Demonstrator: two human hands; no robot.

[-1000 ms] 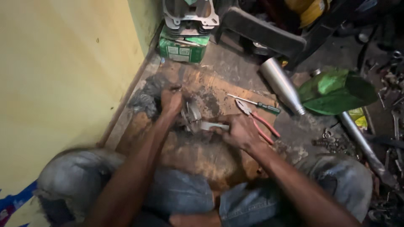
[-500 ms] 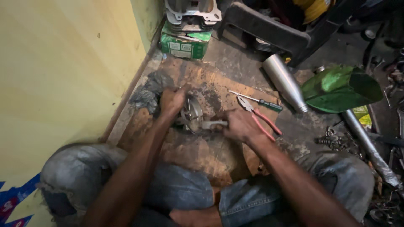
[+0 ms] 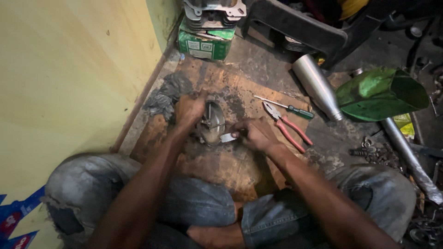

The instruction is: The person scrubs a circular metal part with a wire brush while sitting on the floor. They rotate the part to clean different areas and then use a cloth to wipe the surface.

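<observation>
Left hand [image 3: 189, 109]: clenched over the upper left edge of the round metal part [image 3: 211, 123]; the part is kept tilted on its edge and pressed down, apparently so that it cannot roll or slip.
Right hand [image 3: 254, 133]: closed round the handle of a flat metal tool [image 3: 228, 137]; the tool's end is laid against the lower right rim of the part, the grip being kept low and near the tip, probably for control.
Round metal part: set on the stained wooden board [image 3: 240, 166] between both hands, near the board's far left corner; the board is laid on the floor, seemingly as a work surface.
Grey rag [image 3: 162, 97]: bunched just beyond the left hand, at the foot of the yellow wall [image 3: 69, 69].
Pliers [image 3: 285, 127]: red-handled, laid just beside the right hand; kept within reach.
Screwdriver [image 3: 288, 109]: green-handled, laid just beyond the pliers.
Knees: folded at either side of the board, so the work is framed close to the body.
</observation>
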